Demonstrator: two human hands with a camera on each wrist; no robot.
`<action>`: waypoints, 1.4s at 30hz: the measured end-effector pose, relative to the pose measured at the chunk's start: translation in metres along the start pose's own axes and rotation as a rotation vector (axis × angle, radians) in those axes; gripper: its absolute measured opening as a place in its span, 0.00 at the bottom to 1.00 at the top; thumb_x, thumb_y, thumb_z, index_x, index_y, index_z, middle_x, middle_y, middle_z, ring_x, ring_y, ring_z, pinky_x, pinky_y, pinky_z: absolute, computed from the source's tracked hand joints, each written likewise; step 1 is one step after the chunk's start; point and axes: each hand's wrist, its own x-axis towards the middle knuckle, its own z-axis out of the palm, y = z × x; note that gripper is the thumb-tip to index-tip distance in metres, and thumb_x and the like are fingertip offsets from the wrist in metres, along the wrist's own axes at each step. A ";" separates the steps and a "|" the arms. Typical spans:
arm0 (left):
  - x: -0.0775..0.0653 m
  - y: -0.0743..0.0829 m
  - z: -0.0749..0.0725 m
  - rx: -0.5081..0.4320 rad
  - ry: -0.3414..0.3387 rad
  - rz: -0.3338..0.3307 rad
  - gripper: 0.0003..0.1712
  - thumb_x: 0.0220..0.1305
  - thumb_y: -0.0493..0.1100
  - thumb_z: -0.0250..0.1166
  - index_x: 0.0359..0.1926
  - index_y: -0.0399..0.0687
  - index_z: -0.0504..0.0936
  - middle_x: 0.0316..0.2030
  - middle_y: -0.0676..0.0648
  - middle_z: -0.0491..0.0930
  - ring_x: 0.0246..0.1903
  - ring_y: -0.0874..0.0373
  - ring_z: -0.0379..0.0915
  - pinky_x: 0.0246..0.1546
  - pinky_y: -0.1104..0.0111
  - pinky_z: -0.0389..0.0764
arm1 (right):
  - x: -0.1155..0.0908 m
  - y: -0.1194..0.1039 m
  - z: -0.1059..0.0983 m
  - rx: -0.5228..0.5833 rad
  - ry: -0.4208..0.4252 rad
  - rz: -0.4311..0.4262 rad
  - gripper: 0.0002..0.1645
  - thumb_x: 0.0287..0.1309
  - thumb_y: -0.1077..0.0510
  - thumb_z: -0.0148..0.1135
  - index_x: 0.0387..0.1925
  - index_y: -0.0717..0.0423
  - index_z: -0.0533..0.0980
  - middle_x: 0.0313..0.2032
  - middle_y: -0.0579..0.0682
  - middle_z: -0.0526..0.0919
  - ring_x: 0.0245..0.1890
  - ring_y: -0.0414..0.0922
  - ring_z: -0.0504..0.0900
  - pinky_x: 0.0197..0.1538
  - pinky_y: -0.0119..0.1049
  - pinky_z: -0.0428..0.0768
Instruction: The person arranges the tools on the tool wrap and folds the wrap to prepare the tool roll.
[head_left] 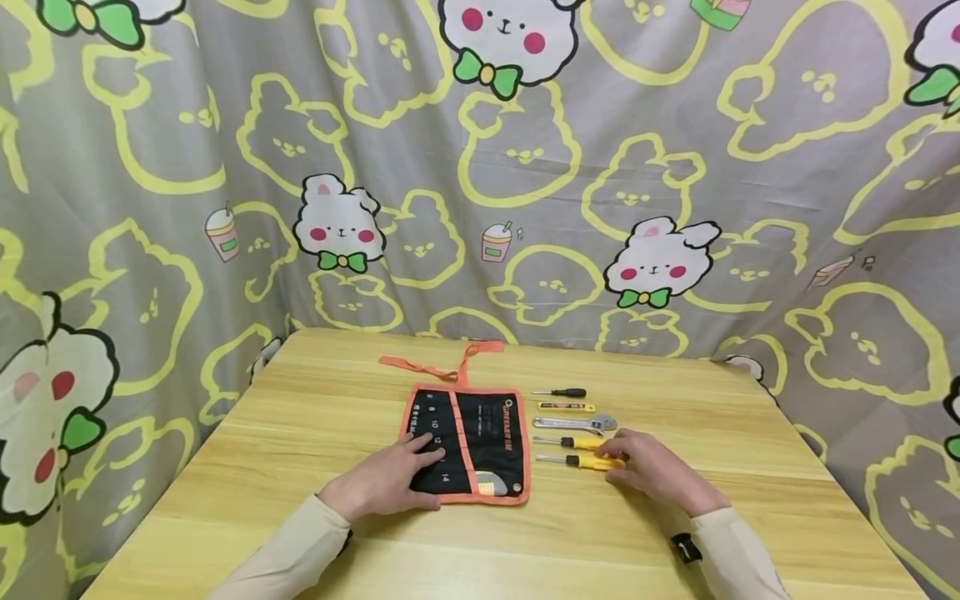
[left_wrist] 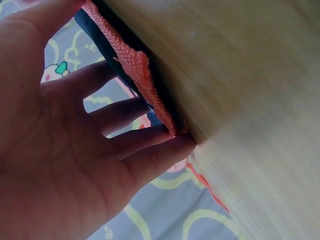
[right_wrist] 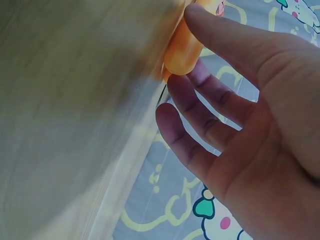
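A black tool pouch [head_left: 491,425] with orange edging and printed numbers lies flat on the table. My left hand [head_left: 390,479] rests on its left part, fingers spread and nearly straight; in the left wrist view the fingers reach over the orange edge [left_wrist: 132,65]. To the pouch's right, my right hand [head_left: 652,471] pinches the yellow handle [right_wrist: 182,52] of the nearest screwdriver [head_left: 588,462] between thumb and fingers. That screwdriver lies with its shaft toward the pouch. Just beyond it is a second yellow-handled screwdriver [head_left: 573,443], close to the fingertips.
Farther back in the same row lie an adjustable wrench [head_left: 573,423], a flat yellow pack [head_left: 566,407] and a small black screwdriver [head_left: 568,392]. Orange ties [head_left: 461,367] extend from the pouch's far edge. A patterned curtain [head_left: 420,233] hangs behind the wooden table [head_left: 480,550].
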 end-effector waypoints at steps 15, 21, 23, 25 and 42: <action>-0.001 0.002 -0.001 -0.004 -0.016 -0.008 0.44 0.61 0.63 0.72 0.73 0.48 0.73 0.75 0.34 0.62 0.73 0.28 0.56 0.69 0.42 0.68 | 0.000 -0.001 0.001 -0.021 -0.016 -0.002 0.14 0.58 0.61 0.74 0.47 0.57 0.86 0.39 0.45 0.86 0.35 0.38 0.81 0.37 0.34 0.81; -0.002 0.001 0.000 -0.015 -0.022 -0.017 0.45 0.61 0.63 0.72 0.73 0.48 0.72 0.75 0.34 0.61 0.73 0.28 0.56 0.69 0.42 0.67 | 0.002 0.000 0.001 -0.052 0.001 -0.014 0.13 0.59 0.62 0.72 0.47 0.58 0.87 0.39 0.46 0.87 0.35 0.38 0.83 0.37 0.34 0.82; -0.002 0.001 0.001 -0.014 -0.016 -0.011 0.45 0.61 0.63 0.72 0.73 0.47 0.72 0.75 0.34 0.61 0.73 0.28 0.56 0.69 0.42 0.67 | 0.002 0.001 0.001 -0.048 0.000 -0.015 0.13 0.60 0.62 0.72 0.47 0.57 0.87 0.40 0.46 0.87 0.36 0.38 0.83 0.37 0.35 0.82; -0.001 0.001 0.001 -0.012 -0.011 -0.007 0.45 0.61 0.63 0.72 0.73 0.47 0.73 0.75 0.34 0.62 0.73 0.28 0.56 0.69 0.42 0.68 | 0.001 0.000 0.000 -0.044 -0.003 -0.018 0.13 0.60 0.62 0.72 0.47 0.57 0.87 0.41 0.46 0.87 0.37 0.39 0.84 0.38 0.36 0.83; -0.001 0.002 0.000 -0.012 -0.014 -0.014 0.44 0.61 0.62 0.72 0.73 0.47 0.72 0.75 0.34 0.61 0.73 0.29 0.55 0.69 0.42 0.67 | 0.002 -0.011 -0.005 -0.014 0.000 -0.022 0.13 0.62 0.59 0.71 0.49 0.54 0.87 0.42 0.44 0.87 0.38 0.38 0.83 0.38 0.34 0.82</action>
